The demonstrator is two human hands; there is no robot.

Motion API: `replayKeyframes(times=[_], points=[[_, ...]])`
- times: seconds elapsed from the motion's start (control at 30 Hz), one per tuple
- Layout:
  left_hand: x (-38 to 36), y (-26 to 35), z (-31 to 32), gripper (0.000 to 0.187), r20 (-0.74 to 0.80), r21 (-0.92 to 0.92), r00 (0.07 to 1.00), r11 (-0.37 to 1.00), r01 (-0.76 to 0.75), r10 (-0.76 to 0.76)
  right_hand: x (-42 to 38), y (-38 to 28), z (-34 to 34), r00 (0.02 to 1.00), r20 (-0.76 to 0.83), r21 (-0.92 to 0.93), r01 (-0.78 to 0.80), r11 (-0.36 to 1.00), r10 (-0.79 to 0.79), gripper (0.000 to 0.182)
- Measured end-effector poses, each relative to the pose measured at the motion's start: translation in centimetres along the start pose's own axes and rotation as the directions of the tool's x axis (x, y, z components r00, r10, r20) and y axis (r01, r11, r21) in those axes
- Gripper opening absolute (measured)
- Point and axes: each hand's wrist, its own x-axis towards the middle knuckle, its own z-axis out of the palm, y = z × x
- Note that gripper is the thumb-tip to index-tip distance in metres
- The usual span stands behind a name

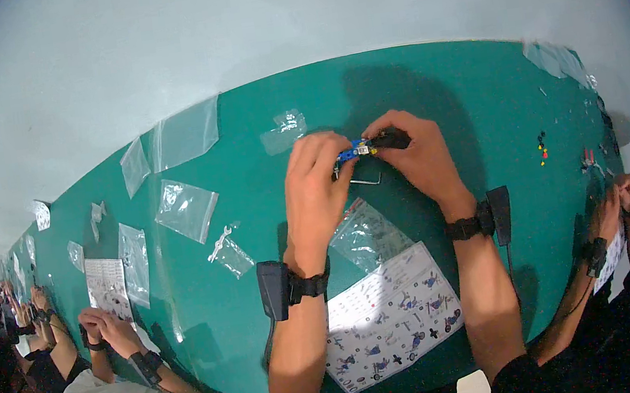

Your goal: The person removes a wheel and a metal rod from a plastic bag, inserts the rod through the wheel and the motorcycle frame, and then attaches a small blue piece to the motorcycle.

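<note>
My left hand pinches the left end of a small toy model with blue, white and yellow parts. At its right end, the fingers of my right hand close around a black piece that meets the model. Both hands are close together over the green table, and the fingertips cover part of the model. Just below them lies an L-shaped hex key. Nearer to me, a clear plastic bag touches the top of a printed instruction sheet showing small vehicle pictures.
A plastic wrench lies by a small clear bag on the left. More clear bags are spread beyond it. Small colored parts sit to the right. Other people's hands work along both sides of the table.
</note>
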Motion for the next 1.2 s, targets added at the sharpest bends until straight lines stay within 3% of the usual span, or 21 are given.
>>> replayKeyframes(times=[0.33,0.53,0.73,0.8,0.93,1.2], points=[[0.0,0.2,-0.3,0.024,-0.029,0.131,0.988,0.981,-0.144,0.149,-0.1,-0.4,0.2,0.999,-0.039,0.044,-0.022,0.999,0.024,0.023],[-0.7,1.2,-0.7,0.034,-0.169,0.306,0.932,0.916,-0.258,0.319,0.1,-3.1,1.2,0.939,-0.265,-0.060,0.209,0.976,-0.217,0.028],[-1.1,1.5,-1.0,0.033,-0.282,0.376,0.861,0.874,-0.307,0.424,0.1,-3.9,1.8,0.750,-0.336,-0.392,0.438,0.809,-0.569,0.024],[-1.2,1.2,-1.0,0.028,-0.298,0.399,0.834,0.854,-0.333,0.464,-0.2,-3.8,1.9,0.717,-0.353,-0.418,0.454,0.787,-0.602,0.023],[-1.3,1.4,-0.9,0.027,-0.322,0.399,0.834,0.863,-0.309,0.448,-0.3,-3.8,2.1,0.668,-0.377,-0.446,0.476,0.758,-0.642,0.021],[-0.3,1.9,-0.8,0.025,-0.319,0.346,0.861,0.895,-0.282,0.395,-0.1,-3.4,2.0,0.714,-0.360,-0.421,0.449,0.788,-0.600,0.024]])
